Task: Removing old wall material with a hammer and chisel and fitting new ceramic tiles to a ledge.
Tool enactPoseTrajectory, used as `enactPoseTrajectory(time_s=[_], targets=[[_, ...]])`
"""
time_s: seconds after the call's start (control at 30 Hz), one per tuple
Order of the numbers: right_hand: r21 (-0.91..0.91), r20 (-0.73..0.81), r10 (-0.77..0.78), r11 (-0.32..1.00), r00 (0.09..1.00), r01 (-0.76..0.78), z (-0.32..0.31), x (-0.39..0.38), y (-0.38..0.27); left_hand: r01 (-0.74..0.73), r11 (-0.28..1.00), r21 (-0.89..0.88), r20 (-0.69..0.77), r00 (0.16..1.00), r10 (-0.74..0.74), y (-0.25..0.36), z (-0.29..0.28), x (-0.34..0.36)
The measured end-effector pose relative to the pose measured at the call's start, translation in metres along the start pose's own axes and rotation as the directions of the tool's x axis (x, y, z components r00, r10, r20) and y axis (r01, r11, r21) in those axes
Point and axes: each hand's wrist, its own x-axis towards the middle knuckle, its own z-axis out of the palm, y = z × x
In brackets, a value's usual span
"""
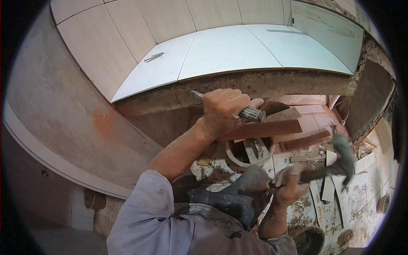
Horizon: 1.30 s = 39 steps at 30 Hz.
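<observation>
Hands (225, 106) grip chisel (252, 114), hammer (343, 159); shirt (146, 206) bears blurred marks (225, 223), possibly lettering.

The chisel (253, 114) looks metal (matt, worn), the white tiles (229, 52) smooth.

So the shirt (180, 238)'s pale grey, kinda smudged, with dark print (227, 223) on the front. Left sleeve (144, 204) stops well behind the bare left hand (225, 107), around the elbow, then dusty forearm (182, 148). Dark, pale-speckled trousers (233, 199) just left of the right hand (289, 185), also bare.
</observation>
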Motion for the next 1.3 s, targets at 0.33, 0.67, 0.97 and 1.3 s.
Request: enactPoseTrajectory(time_s=[0.33,0.67,0.97,1.3], targets=[[-0.147,0.038,0.175,0.975,0.984,-0.168,-0.003,-0.003,0.005,-0.005,0.999,0.032,-0.004,1.000,0.005,-0.007,-0.003,-0.004],[-0.131,0.007,0.060,0.990,0.998,-0.058,0.013,-0.009,0.000,-0.052,0.995,-0.081,-0.056,0.997,0.047,-0.011,-0.011,-0.008],[-0.685,0.082,0.033,0.728,0.996,0.033,0.018,-0.012,0.011,-0.084,0.993,0.079,-0.078,0.993,0.090,-0.017,-0.006,-0.006],[-0.381,-0.112,0.371,0.841,0.922,-0.385,0.025,-0.021,0.021,-0.031,0.995,-0.092,-0.030,0.999,0.028,-0.009,-0.022,-0.010]])
